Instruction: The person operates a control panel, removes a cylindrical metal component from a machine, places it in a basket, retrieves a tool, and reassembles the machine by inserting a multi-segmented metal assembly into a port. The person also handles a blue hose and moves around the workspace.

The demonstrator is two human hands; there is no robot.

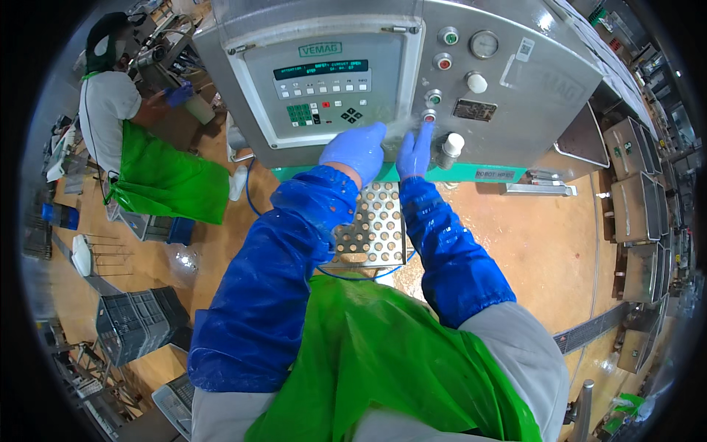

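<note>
The right hand [414, 155], in a blue glove, is held out flat with nothing in its grip; its fingertip is at the red button [429, 116] on the front of the machine [508, 140], though I cannot tell whether it presses. The left hand [355, 152], also gloved, is curled into a loose fist before the machine's lower front; whether anything is inside it I cannot tell.

On the machine's front, a green button [434, 97] sits above the red one, and a white knob [454, 144] is just to the right of the right hand. The lit screen [320, 69] and the keypad [300, 115] are on the machine's left part, the round gauge [484, 44] high on its right part.

Below the machine is a metal step [387, 214] full of holes. Left of the machine stands a co-worker in a green apron [169, 173]; metal bins [635, 208] line up well to its right.
</note>
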